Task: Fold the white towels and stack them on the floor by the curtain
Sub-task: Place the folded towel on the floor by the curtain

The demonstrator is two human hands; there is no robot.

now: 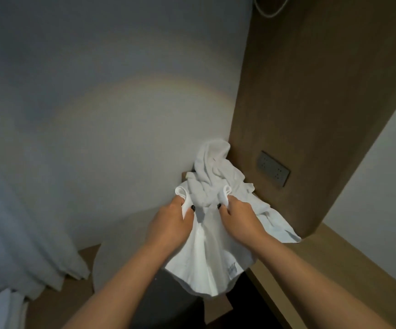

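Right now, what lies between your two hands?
In the head view, a sagging span of the white towel hangs between the left hand and the right hand, each gripping a bunched corner.

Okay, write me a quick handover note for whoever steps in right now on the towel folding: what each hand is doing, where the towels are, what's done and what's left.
Left hand: grips one top corner of the white towel.
Right hand: grips the other top corner; the towel hangs between the hands, unfolded.
More white towels lie crumpled in a heap behind it, against the wooden panel.
The curtain hangs at the left; the bit of floor showing beside it has no folded stack.
Done: one towel picked up by its corners.
Left: fold it, lay it on the floor by the curtain, then do the heap.
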